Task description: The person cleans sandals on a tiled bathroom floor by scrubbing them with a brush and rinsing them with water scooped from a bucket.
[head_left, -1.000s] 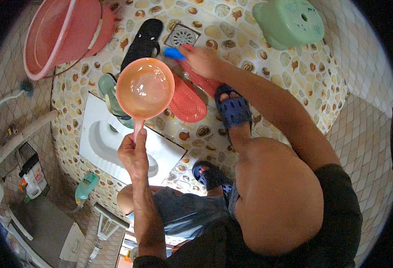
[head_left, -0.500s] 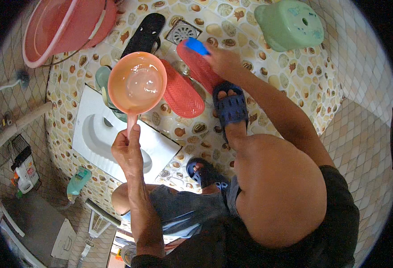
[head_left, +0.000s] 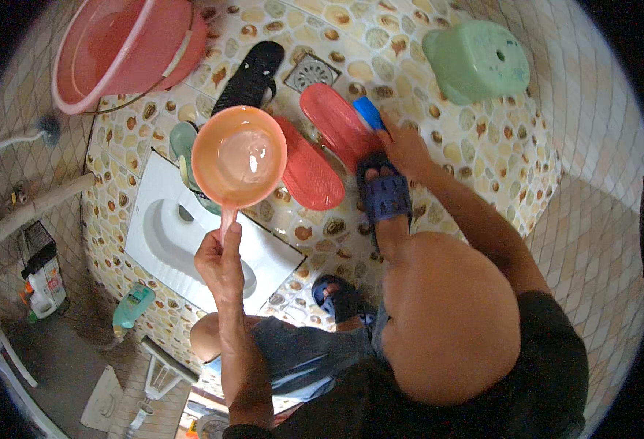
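My left hand (head_left: 220, 267) is closed round the handle of an orange dipper (head_left: 202, 157) with clear water in it, held level above the floor. My right hand (head_left: 407, 151) grips a blue brush (head_left: 368, 113) against the right edge of a red slipper (head_left: 329, 117); the brush's underside is hidden. Left of that lies a second red slipper (head_left: 313, 179), partly covered by the dipper. A black flip-flop (head_left: 252, 77) lies beyond the dipper, and a green flip-flop (head_left: 183, 143) shows at its left side.
A white squat toilet (head_left: 142, 241) is set in the floor at left. A pink tub (head_left: 183, 55) stands far left, a green stool (head_left: 475, 62) far right. Between them is a floor drain (head_left: 313, 72). My blue sandal (head_left: 386, 196) is close to the right-hand red slipper.
My right hand has moved the blue brush from the red slipper's far end to its right edge. The dipper stays in my left hand; the whole view has shifted slightly.
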Motion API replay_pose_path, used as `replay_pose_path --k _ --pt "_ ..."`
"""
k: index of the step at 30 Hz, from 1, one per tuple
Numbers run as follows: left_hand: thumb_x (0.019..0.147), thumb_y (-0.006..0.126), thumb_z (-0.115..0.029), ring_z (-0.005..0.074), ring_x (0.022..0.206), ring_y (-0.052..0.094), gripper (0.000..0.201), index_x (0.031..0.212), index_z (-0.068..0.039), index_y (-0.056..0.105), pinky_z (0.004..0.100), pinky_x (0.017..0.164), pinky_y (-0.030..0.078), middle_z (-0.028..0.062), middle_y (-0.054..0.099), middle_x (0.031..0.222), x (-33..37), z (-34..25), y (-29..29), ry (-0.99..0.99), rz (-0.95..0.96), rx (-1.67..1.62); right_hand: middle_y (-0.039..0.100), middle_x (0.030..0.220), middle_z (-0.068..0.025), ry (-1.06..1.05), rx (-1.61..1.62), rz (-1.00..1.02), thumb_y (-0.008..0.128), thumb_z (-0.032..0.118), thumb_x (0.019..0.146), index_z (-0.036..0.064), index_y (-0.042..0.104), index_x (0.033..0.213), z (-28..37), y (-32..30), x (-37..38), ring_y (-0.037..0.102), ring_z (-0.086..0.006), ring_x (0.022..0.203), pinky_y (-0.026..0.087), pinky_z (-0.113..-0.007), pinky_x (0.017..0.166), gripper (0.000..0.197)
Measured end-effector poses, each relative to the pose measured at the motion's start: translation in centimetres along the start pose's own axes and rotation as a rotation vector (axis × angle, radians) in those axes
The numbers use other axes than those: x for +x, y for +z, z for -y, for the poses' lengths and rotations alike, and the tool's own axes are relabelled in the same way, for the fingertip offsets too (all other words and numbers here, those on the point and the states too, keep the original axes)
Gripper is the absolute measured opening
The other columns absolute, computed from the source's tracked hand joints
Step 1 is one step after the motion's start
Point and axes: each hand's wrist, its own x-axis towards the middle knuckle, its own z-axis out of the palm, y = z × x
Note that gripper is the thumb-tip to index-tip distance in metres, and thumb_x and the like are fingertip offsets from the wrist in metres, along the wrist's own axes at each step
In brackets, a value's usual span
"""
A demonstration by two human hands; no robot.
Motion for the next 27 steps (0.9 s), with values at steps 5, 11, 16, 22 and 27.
replay_pose_path --k 5,11,16,22,27 --pt "0.088 0.074 -0.027 0.0056 0.056 0.042 0.031 0.077 0.000 0.063 0.0219 0.051 0.033 -0.0033 0.051 0.062 -0.1 -0.3 0.7 0.016 0.006 0.029 0.065 0.096 -0.0269 -0.259 -0.006 0.019 0.052 0.029 0.095 0.0068 0.035 0.145 4.3 1.8 5.7 0.065 -0.0427 0.089 0.053 -0.051 0.077 0.057" --pt "0.088 0.074 -0.029 0.0058 0.055 0.042 0.032 0.076 -0.001 0.063 0.0219 0.050 0.032 -0.0035 0.051 0.061 0.4 0.5 -0.8 0.009 -0.039 0.010 0.066 0.087 -0.0245 -0.228 0.065 -0.080 0.053 0.027 0.095 0.0075 0.042 0.137 4.1 3.1 5.2 0.067 -0.0406 0.078 0.054 -0.050 0.070 0.048" --pt "0.089 0.072 -0.030 0.0052 0.055 0.041 0.032 0.077 -0.001 0.063 0.0216 0.050 0.032 -0.0034 0.051 0.061 0.4 0.2 0.2 -0.024 -0.037 0.014 0.067 0.090 -0.0219 -0.099 -0.084 0.284 0.053 0.027 0.095 0.0100 0.044 0.137 5.4 4.3 8.4 0.067 -0.0396 0.082 0.053 -0.051 0.067 0.046" --pt "0.089 0.072 -0.032 0.0058 0.054 0.041 0.034 0.076 -0.002 0.063 0.0215 0.050 0.031 -0.0032 0.050 0.060 0.5 0.1 -0.7 -0.004 -0.063 -0.001 0.066 0.081 -0.0225 -0.135 0.008 0.245 0.054 0.029 0.094 0.0073 0.047 0.135 5.6 0.1 4.9 0.066 -0.0406 0.076 0.052 -0.051 0.066 0.047" --pt "0.088 0.072 -0.028 0.0069 0.054 0.042 0.032 0.075 0.000 0.063 0.0225 0.050 0.032 -0.0022 0.051 0.060 0.7 -0.4 -0.1 -0.040 -0.047 -0.020 0.067 0.091 -0.0235 0.030 -0.128 0.589 0.054 0.029 0.093 0.0109 0.044 0.140 6.6 1.1 8.0 0.066 -0.0413 0.083 0.052 -0.051 0.073 0.052"
